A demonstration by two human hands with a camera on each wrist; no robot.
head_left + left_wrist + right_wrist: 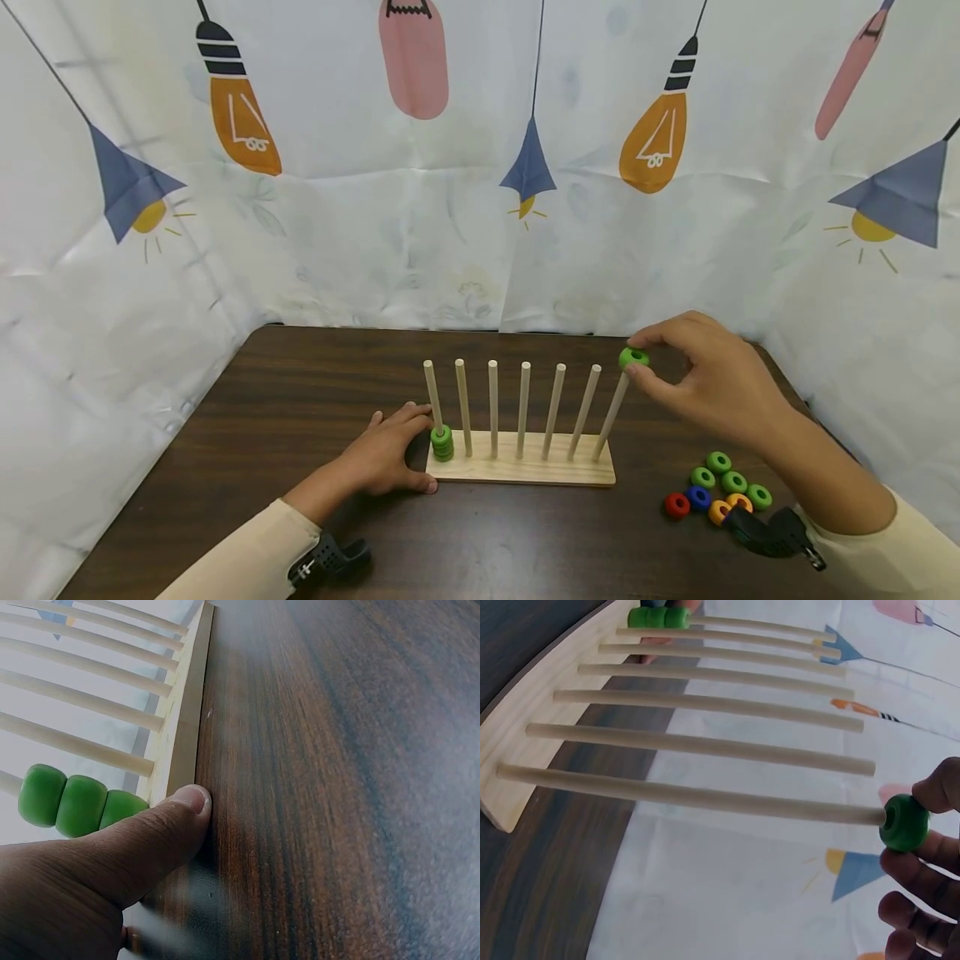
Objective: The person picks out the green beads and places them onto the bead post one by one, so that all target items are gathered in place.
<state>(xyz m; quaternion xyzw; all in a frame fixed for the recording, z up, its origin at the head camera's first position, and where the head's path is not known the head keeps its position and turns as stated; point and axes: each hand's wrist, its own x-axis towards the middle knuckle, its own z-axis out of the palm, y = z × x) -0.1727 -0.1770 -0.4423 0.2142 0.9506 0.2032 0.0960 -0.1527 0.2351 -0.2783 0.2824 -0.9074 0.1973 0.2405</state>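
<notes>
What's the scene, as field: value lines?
Rack: seven pegs, on table
Left peg: three green beads
Left grip: holds Rack's left end
Right grip: pinches green bead at right peg tip; threading unclear
Loose beads, right of Rack: four green, two orange, one blue, one red visible

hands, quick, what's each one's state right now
Left hand: closed, holding the left end of the wooden base.
Right hand: closed, pinching a green bead at the tip of the rightmost peg.
</notes>
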